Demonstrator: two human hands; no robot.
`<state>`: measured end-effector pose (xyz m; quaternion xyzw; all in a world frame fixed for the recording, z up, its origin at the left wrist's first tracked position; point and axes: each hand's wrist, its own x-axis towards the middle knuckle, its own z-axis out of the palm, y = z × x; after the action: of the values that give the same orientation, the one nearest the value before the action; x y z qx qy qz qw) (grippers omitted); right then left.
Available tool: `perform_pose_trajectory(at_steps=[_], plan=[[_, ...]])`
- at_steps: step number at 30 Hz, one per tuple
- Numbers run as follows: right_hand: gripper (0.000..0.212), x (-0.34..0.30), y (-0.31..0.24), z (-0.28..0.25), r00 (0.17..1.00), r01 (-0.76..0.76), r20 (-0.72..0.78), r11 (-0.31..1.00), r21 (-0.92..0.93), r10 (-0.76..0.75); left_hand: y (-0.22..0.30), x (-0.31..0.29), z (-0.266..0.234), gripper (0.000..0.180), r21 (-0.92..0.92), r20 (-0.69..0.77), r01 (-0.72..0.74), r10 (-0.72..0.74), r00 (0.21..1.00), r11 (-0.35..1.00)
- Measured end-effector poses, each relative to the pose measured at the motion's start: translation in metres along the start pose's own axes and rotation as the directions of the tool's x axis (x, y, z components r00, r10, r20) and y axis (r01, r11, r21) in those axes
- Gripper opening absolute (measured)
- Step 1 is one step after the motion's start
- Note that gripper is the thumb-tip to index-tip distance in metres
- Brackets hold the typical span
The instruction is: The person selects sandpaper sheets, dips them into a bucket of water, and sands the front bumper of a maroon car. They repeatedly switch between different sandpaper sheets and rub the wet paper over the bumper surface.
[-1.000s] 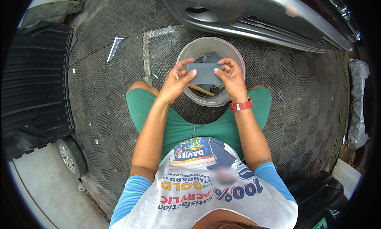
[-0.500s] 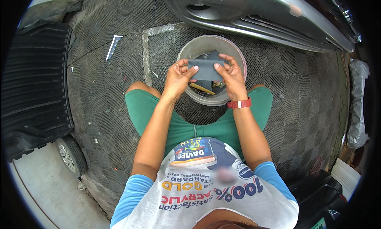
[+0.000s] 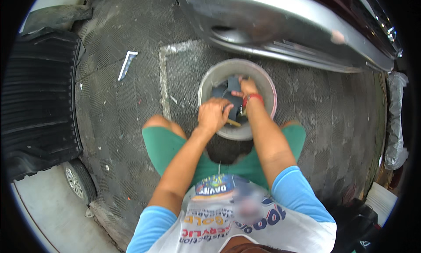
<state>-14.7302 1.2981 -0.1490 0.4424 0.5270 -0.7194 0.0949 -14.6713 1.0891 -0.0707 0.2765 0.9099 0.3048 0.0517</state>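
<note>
A pale grey round bucket point(image 3: 205, 81) stands between my knees, with dark grey sheets, apparently sandpaper point(image 3: 235, 105), inside. My right hand point(image 3: 248, 87), with a red watch at the wrist, reaches into it and pinches a small dark grey sandpaper piece point(image 3: 233, 83). At the near left of the bucket, my left hand point(image 3: 213, 113) is closed, its thumb bent against the fingers. A dark edge shows by that thumb; what it holds is hidden. A yellowish strip point(image 3: 233, 122) lies low in the bucket near my left hand.
A grey car bumper point(image 3: 280, 29) spans the far side just beyond the bucket. On the left sit a black ribbed liner point(image 3: 39, 99) and a wheel point(image 3: 75, 180). A paper scrap point(image 3: 127, 65) lies on the textured dark floor mat point(image 3: 118, 134). A plastic-wrapped bundle point(image 3: 396, 121) stands at right.
Both hands have lowered from above the bucket into it and drawn apart. The sheet they stretched between them is no longer held up. The view has tilted slightly, blurring the bumper.
</note>
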Motion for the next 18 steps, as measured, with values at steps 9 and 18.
perform_pose_trajectory(at_steps=[9, 18], plan=[[0.052, 0.124, 0.169, -0.011, 0.889, -0.316, -0.135, 0.800, 0.511, 0.438, -0.001, 0.002, 0.002, 0.017, 0.000, 0.011, 0.048, -0.048, 0.999, 0.999], [0.031, 0.137, 0.139, -0.041, 0.924, -0.310, -0.042, 0.810, 0.497, 0.379, 0.004, 0.016, 0.003, 0.020, 0.102, 0.092, 0.009, -0.018, 0.996, 0.995]])
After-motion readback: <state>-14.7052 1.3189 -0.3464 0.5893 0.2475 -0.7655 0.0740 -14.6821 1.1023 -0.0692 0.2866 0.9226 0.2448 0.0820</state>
